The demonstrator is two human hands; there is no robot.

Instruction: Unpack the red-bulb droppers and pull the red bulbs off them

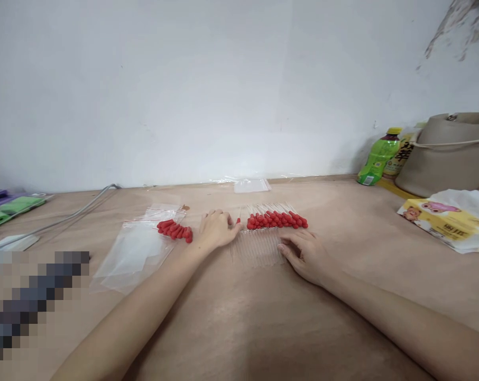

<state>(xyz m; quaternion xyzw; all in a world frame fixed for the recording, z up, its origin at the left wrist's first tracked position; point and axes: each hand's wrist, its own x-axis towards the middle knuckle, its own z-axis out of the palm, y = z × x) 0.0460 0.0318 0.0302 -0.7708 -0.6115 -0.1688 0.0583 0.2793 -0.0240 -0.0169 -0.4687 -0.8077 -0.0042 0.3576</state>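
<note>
A row of droppers with red rubber bulbs (pixel 277 219) lies in the middle of the table, their thin clear stems pointing to the wall. Just in front of it is a row of clear thin tubes (pixel 259 247). My left hand (pixel 218 228) rests left of both rows, fingers bent and thumb out. Its thumb tip touches or nearly touches a single red-bulbed dropper (pixel 238 220). My right hand (pixel 305 253) lies at the right end of the clear tubes, fingers loosely curled, thumb and forefinger apart. Its fingertips reach the tube ends; I see nothing gripped.
Clear plastic bags (pixel 132 248) lie at left with a pile of red bulbs (pixel 175 230). Another small bag (pixel 250 185) is by the wall. A grey cable (pixel 81 211) crosses the far left. Right stand a green bottle (pixel 378 159), a beige bucket (pixel 441 159) and a tissue pack (pixel 441 217).
</note>
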